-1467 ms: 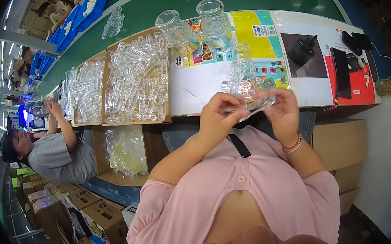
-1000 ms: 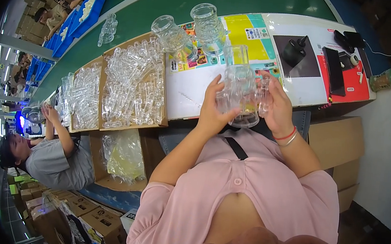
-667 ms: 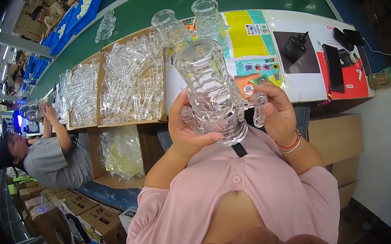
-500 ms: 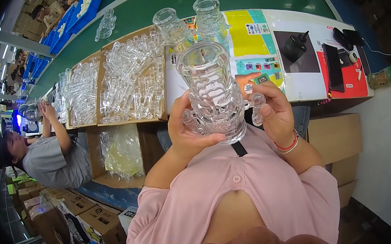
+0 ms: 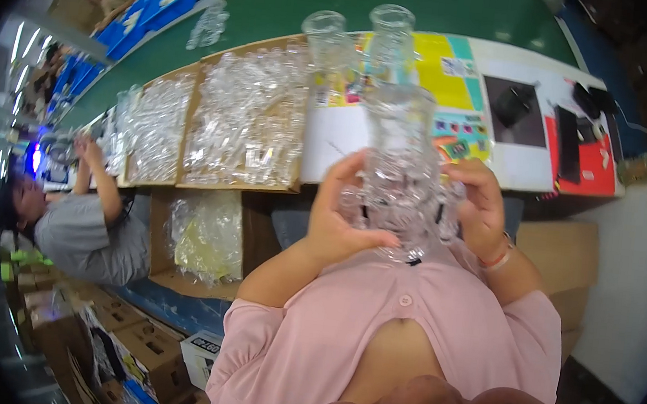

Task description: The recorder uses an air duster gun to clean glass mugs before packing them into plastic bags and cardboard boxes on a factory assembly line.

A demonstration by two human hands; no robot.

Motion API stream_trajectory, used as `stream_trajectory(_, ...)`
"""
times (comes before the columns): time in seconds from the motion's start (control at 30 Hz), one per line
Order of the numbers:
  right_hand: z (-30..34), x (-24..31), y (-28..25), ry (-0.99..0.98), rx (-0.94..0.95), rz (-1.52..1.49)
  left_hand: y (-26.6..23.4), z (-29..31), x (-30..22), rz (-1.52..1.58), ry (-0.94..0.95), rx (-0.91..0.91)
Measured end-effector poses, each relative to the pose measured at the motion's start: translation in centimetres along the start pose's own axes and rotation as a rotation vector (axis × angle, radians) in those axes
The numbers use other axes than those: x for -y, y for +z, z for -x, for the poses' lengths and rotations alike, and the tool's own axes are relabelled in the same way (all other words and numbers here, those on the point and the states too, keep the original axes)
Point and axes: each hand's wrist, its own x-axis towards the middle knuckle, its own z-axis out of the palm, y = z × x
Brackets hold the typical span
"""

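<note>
A tall clear ribbed cup (image 5: 403,135), shaped like a mug, stands nearly upright in front of my chest. My left hand (image 5: 337,223) is closed round its lower left side, with the thumb stretched across the front near the base. At the cup's right side, my right hand (image 5: 482,207) pinches a small clear knobbed piece (image 5: 451,209) with thumb and fingers. Motion blur hides whether that piece is joined to the cup. Two similar clear cups, a left one (image 5: 327,48) and a right one (image 5: 392,40), stand on the table beyond.
Cardboard trays (image 5: 300,128) to the left hold many clear pieces. Below them is an open box (image 5: 245,233) with plastic bags. To the right lie a dark bottle (image 5: 513,104), a phone (image 5: 567,145) and a jar (image 5: 642,168). A co-worker (image 5: 91,233) sits at the left.
The view has shifted, so the table and trays sit farther right in the picture. The cup now looks more upright and lower. Both hands keep their hold.
</note>
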Motion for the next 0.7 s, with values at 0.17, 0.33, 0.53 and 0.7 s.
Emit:
stream_trajectory(0.17,-1.6,2.2,0.0,0.145,-0.030,-0.312,-0.5,0.6,-0.6,-0.422,0.365,0.307)
stream_trajectory(0.33,1.1,1.1,-1.3,0.426,0.382,-0.277,0.3,0.7,-2.5,-0.351,0.558,0.553)
stream_trajectory(0.53,-0.4,3.9,0.5,-0.203,0.678,-0.170,0.9,2.7,-3.2,-0.421,0.418,0.667)
stream_trajectory(0.7,1.7,3.0,0.2,-0.270,0.666,-0.233,1.4,3.2,-2.7,-0.347,0.513,0.696)
